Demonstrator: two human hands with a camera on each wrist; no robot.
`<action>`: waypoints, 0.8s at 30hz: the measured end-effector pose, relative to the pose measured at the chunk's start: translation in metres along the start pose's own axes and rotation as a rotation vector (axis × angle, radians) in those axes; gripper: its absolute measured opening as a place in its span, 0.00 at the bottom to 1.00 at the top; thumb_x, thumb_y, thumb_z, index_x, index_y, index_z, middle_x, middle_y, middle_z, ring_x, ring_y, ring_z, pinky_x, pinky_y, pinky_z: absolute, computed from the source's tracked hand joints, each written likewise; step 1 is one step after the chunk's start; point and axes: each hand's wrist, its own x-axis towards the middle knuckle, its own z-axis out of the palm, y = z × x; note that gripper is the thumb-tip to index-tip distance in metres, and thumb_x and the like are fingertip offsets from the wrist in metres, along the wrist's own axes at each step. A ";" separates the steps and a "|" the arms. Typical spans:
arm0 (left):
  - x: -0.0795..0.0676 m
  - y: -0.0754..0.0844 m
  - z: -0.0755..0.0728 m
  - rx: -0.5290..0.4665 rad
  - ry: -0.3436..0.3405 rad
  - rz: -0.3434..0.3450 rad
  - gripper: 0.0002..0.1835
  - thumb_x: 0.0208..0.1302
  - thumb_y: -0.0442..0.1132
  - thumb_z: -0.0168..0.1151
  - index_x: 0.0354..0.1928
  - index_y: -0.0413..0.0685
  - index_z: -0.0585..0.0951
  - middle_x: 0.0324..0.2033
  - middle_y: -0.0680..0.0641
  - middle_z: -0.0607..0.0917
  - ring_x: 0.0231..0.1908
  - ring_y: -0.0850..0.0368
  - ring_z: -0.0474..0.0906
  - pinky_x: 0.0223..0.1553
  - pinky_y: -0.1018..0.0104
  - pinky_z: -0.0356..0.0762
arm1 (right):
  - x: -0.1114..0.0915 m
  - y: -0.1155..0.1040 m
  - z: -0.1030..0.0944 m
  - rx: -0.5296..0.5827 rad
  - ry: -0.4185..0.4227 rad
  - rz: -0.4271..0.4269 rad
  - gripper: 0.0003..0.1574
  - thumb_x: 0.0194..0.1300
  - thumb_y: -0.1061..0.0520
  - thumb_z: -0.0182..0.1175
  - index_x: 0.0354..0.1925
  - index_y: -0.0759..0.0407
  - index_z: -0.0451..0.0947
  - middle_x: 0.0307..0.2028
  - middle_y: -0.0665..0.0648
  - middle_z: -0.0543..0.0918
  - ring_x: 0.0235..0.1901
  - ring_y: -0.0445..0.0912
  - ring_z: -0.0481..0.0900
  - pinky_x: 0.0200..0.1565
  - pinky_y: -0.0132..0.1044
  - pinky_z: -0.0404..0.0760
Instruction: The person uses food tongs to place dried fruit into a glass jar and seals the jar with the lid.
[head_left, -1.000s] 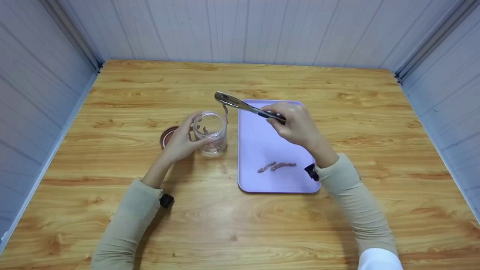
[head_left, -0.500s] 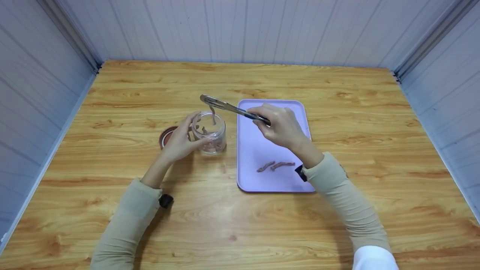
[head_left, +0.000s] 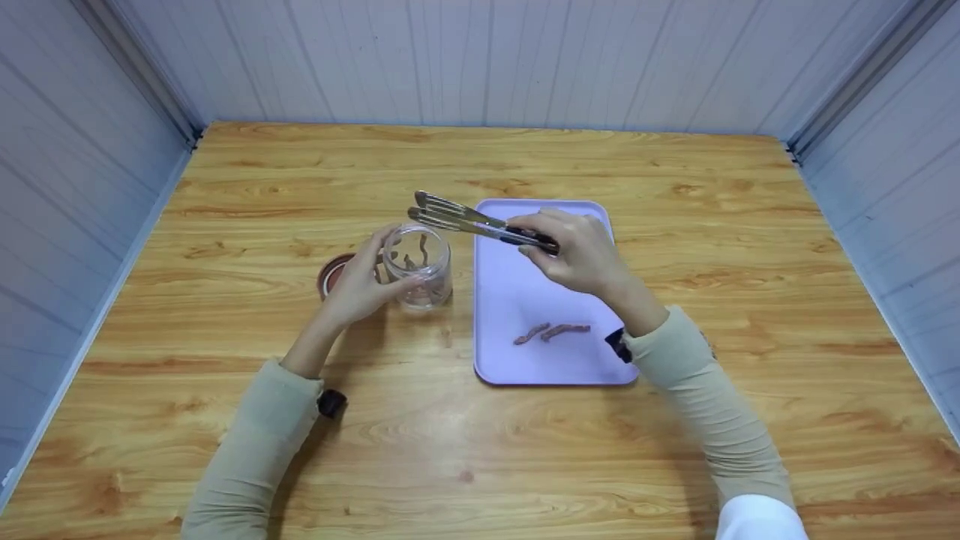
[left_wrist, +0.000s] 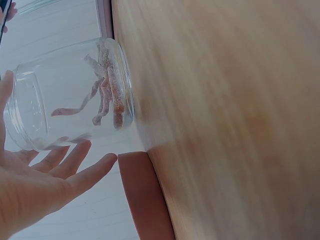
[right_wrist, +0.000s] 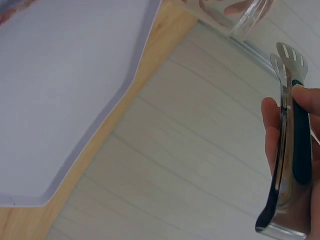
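My left hand (head_left: 358, 289) holds a clear jar (head_left: 436, 285) upright on the table, thumb on the near side and fingers behind it. Inside the jar, several brown, dried-looking twisted strips (left_wrist: 105, 85) lie mostly at the bottom; one leans up the wall. My right hand (head_left: 581, 251) grips metal tongs (head_left: 469, 220) with dark handles. The slotted tips are spread apart over the jar's mouth and hold nothing. To the right of the jar, two similar strips (head_left: 566, 330) rest on the near part of a purple tray (head_left: 551, 367).
A reddish-brown lid (head_left: 330, 276) lies on the table left of the jar, partly behind my left hand. The wood-patterned table (head_left: 420, 450) is bounded by pale panels (head_left: 450, 60) at the back and both sides.
The tongs moved left with a strip hanging from them until it hung into the jar. Their tips then spread, and the strip is now inside. My left hand stays on the jar.
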 end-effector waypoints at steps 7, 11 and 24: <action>0.000 -0.001 -0.001 -0.018 -0.012 -0.009 0.45 0.47 0.51 0.67 0.64 0.48 0.56 0.58 0.42 0.65 0.57 0.48 0.59 0.56 0.53 0.57 | -0.015 0.010 -0.027 0.032 -0.066 -0.063 0.18 0.54 0.61 0.62 0.46 0.57 0.77 0.30 0.54 0.77 0.20 0.41 0.65 0.18 0.33 0.63; -0.002 0.006 -0.003 -0.046 -0.028 -0.010 0.44 0.48 0.49 0.67 0.65 0.46 0.55 0.58 0.39 0.63 0.57 0.43 0.59 0.55 0.49 0.57 | -0.029 0.016 -0.040 0.037 -0.085 -0.078 0.19 0.52 0.62 0.62 0.46 0.59 0.77 0.29 0.54 0.77 0.19 0.40 0.65 0.17 0.33 0.63; -0.001 -0.001 -0.001 -0.025 -0.032 -0.001 0.45 0.47 0.52 0.66 0.65 0.50 0.55 0.58 0.41 0.63 0.56 0.41 0.60 0.52 0.47 0.59 | -0.078 0.031 -0.064 0.016 -0.148 0.002 0.21 0.50 0.64 0.64 0.46 0.58 0.77 0.31 0.54 0.78 0.18 0.36 0.65 0.16 0.32 0.64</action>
